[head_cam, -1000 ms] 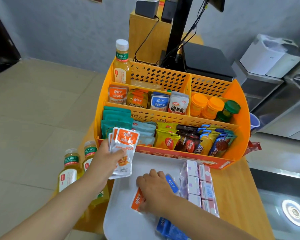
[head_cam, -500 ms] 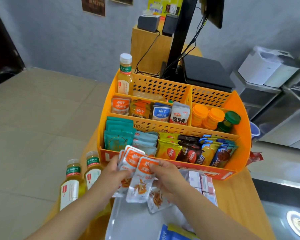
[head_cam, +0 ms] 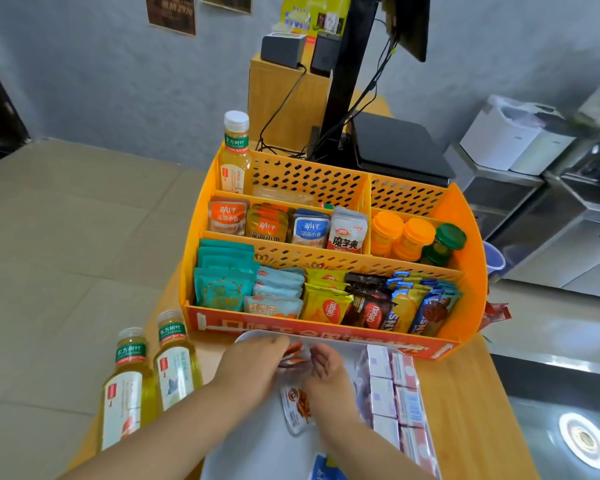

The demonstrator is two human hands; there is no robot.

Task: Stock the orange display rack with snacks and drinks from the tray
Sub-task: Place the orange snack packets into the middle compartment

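Fingers of both hands are curling around a small stack of orange-topped packets (head_cam: 293,355), held edge-up between them over the far end of the tray (head_cam: 253,445). The left hand (head_cam: 248,367) is gripping the stack from the left and the right hand (head_cam: 328,370) is pinching it from the right. One more packet (head_cam: 297,405) is lying flat on the tray just below the hands, and a bundle of pink boxes (head_cam: 394,393) is lying along the tray's right edge. The rack (head_cam: 465,271) is standing just beyond the tray's far edge, its front row full of snack bags, with one bottle (head_cam: 235,152) upright in its back left corner. Two bottles (head_cam: 149,379) are standing on the tabletop beside the tray's left edge.
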